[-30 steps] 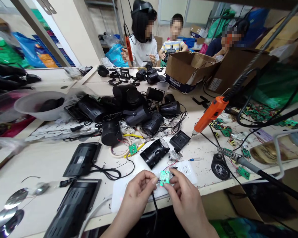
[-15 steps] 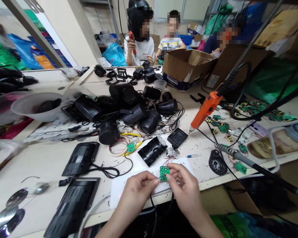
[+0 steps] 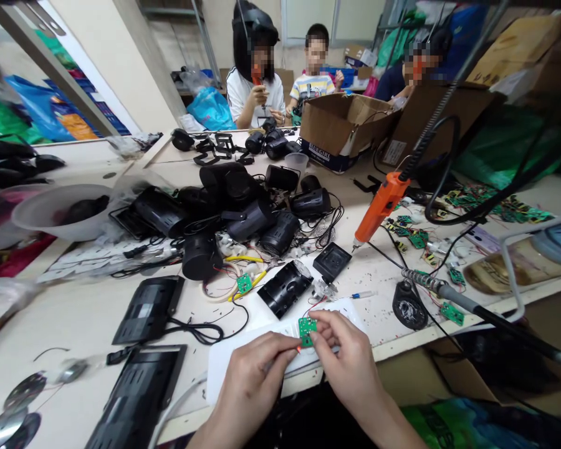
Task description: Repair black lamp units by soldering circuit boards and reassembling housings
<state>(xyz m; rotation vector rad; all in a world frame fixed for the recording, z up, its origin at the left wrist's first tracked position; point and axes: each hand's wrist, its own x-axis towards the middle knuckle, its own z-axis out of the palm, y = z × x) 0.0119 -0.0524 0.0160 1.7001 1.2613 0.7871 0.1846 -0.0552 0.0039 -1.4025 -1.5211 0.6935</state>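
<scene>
A small green circuit board [image 3: 307, 329] is pinched between the thumb and fingers of my right hand [image 3: 350, 355], with its component side facing up. Thin red wires run from its top edge toward the opened black housing [image 3: 285, 288]. My left hand [image 3: 257, 368] is closed at the board's lower left corner, where a small red wire end [image 3: 299, 349] shows at the fingertips. Most of that wire is hidden by the fingers. Under both hands lies a white sheet [image 3: 222, 358]. A square black cover [image 3: 331, 262] rests beside the housing.
An orange electric screwdriver [image 3: 381, 209] hangs on the right, above a soldering iron [image 3: 449, 293]. Black lamp housings [image 3: 247, 218] are piled mid-table. Green circuit boards [image 3: 500, 206] lie at right, and a cardboard box [image 3: 341, 131] stands behind. Several people sit across the table.
My left fingertips have come up against the board's lower corner, and a red wire end now shows there. The board has shifted slightly down and left in view, still in my right hand.
</scene>
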